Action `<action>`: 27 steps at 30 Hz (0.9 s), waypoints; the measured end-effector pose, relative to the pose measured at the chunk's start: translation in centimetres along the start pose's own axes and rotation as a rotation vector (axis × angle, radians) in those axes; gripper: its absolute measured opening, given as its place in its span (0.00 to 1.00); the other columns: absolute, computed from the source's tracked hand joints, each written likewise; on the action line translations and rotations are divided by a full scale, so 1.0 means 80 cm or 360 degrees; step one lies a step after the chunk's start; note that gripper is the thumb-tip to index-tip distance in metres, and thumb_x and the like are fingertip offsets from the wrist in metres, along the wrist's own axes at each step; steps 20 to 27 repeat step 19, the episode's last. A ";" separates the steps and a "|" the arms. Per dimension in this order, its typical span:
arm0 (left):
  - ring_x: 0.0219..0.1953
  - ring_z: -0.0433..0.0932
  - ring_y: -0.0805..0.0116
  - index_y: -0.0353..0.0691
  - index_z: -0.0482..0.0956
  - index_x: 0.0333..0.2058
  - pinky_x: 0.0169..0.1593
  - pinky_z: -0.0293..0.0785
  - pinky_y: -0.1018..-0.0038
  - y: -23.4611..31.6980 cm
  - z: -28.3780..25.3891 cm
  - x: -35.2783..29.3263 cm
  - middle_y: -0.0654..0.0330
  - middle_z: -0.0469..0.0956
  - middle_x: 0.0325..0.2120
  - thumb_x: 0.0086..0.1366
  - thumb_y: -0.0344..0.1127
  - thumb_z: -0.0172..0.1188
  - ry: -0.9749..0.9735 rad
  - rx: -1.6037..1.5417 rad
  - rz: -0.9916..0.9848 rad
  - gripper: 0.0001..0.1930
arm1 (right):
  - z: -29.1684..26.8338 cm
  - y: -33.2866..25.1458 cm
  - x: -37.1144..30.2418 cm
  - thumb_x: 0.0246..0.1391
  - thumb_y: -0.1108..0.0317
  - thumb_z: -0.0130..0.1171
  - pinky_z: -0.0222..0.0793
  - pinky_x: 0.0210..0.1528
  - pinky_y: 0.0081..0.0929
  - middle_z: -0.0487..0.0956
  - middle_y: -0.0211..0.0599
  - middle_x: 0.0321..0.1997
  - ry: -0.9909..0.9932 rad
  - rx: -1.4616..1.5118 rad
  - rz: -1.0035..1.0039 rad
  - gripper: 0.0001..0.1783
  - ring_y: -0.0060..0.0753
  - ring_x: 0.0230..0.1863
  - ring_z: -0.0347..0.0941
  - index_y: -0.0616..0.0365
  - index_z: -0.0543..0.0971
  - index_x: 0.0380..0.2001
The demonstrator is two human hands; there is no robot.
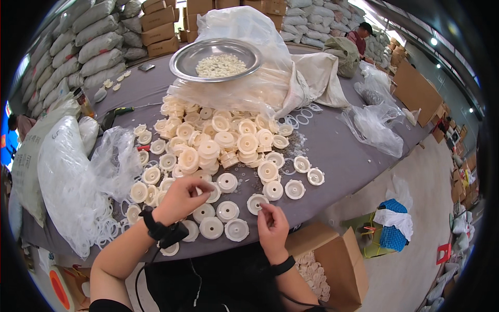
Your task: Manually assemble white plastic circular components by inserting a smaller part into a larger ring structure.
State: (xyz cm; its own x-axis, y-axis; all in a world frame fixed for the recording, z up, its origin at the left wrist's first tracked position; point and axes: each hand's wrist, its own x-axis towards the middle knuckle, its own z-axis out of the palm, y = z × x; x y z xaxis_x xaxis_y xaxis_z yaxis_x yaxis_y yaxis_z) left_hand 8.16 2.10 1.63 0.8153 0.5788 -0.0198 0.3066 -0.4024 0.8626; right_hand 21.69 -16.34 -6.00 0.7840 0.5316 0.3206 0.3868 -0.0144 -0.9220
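My left hand (182, 198) is bent over the near rows of cream round plastic caps, its thumb and fingertips drawn together. Whatever lies between those fingertips is too small or hidden to make out. Beside it sits a cap with a dark centre hole (227, 182). My right hand (273, 224) is closed, thumb and index finger at the right rim of another round plastic cap (255, 204). Several more caps lie face up between my hands, among them one near the table edge (236, 230). Behind them rises a heap of the same caps (208, 148).
A steel basin (179, 65) of small pale pieces stands on clear plastic beyond the heap. Bagged white rings (70, 182) lie at the left, near a green-and-black screwdriver (123, 110). An open carton (340, 270) stands below the right table edge. Another person (359, 39) is far right.
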 end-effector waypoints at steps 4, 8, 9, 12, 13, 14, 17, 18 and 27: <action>0.20 0.65 0.81 0.39 0.81 0.30 0.25 0.62 0.82 -0.029 -0.008 -0.047 0.65 0.72 0.22 0.52 0.26 0.59 0.0039 -0.0086 0.0116 0.06 | 0.015 -0.014 0.045 0.40 0.74 0.59 0.65 0.39 0.34 0.76 0.36 0.31 -0.0173 -0.0619 -0.0673 0.09 0.41 0.36 0.69 0.57 0.77 0.30; 0.20 0.67 0.79 0.38 0.79 0.32 0.25 0.65 0.80 -0.035 -0.020 -0.083 0.64 0.74 0.21 0.52 0.29 0.60 0.0210 -0.0032 0.0051 0.07 | 0.037 -0.008 0.074 0.39 0.72 0.59 0.65 0.42 0.35 0.77 0.39 0.33 -0.0435 -0.0908 -0.0699 0.10 0.44 0.38 0.69 0.58 0.78 0.30; 0.20 0.68 0.78 0.38 0.77 0.31 0.25 0.66 0.80 -0.036 -0.029 -0.090 0.63 0.73 0.21 0.53 0.29 0.60 0.0193 0.0007 0.0022 0.06 | 0.041 -0.014 0.075 0.40 0.72 0.59 0.65 0.42 0.35 0.77 0.39 0.33 -0.0471 -0.0893 -0.0671 0.10 0.44 0.39 0.69 0.59 0.77 0.30; 0.20 0.69 0.76 0.39 0.77 0.32 0.25 0.66 0.79 -0.046 -0.056 -0.108 0.62 0.72 0.22 0.53 0.29 0.60 0.0309 0.0011 0.0090 0.06 | 0.051 -0.020 0.068 0.41 0.72 0.59 0.65 0.41 0.36 0.76 0.40 0.32 -0.0437 -0.0745 -0.0743 0.10 0.44 0.38 0.69 0.59 0.77 0.31; 0.20 0.69 0.75 0.39 0.77 0.32 0.26 0.66 0.78 -0.048 -0.068 -0.110 0.62 0.72 0.23 0.54 0.29 0.59 0.0482 0.0068 0.0108 0.06 | 0.053 -0.014 0.064 0.41 0.72 0.59 0.65 0.40 0.36 0.76 0.41 0.31 -0.0383 -0.0680 -0.0773 0.09 0.44 0.37 0.70 0.59 0.77 0.31; 0.20 0.69 0.74 0.39 0.76 0.32 0.26 0.66 0.78 -0.052 -0.082 -0.111 0.61 0.72 0.23 0.54 0.29 0.59 0.0653 0.0125 0.0126 0.06 | 0.051 -0.017 0.059 0.42 0.73 0.58 0.65 0.40 0.35 0.76 0.41 0.31 -0.0333 -0.0632 -0.0715 0.09 0.44 0.36 0.70 0.59 0.77 0.31; 0.21 0.70 0.72 0.39 0.77 0.34 0.27 0.66 0.77 -0.083 -0.144 -0.107 0.61 0.72 0.25 0.55 0.28 0.57 0.1077 0.0471 0.0302 0.07 | 0.037 -0.008 0.042 0.43 0.75 0.56 0.66 0.40 0.33 0.75 0.42 0.30 -0.0121 -0.0495 -0.0626 0.08 0.43 0.34 0.70 0.60 0.76 0.31; 0.23 0.71 0.73 0.40 0.78 0.36 0.28 0.67 0.79 -0.103 -0.170 -0.106 0.61 0.74 0.28 0.56 0.28 0.56 0.1072 0.0218 0.0045 0.08 | 0.032 0.008 0.036 0.43 0.76 0.56 0.66 0.42 0.34 0.75 0.42 0.32 -0.0089 -0.0427 -0.0534 0.08 0.40 0.34 0.71 0.59 0.77 0.31; 0.25 0.72 0.73 0.41 0.78 0.37 0.29 0.67 0.80 -0.128 -0.196 -0.107 0.61 0.77 0.31 0.57 0.28 0.55 0.1067 -0.0034 -0.0211 0.09 | 0.047 0.005 0.038 0.43 0.76 0.56 0.66 0.42 0.34 0.75 0.42 0.32 -0.0124 -0.0383 -0.0554 0.08 0.40 0.34 0.71 0.59 0.77 0.31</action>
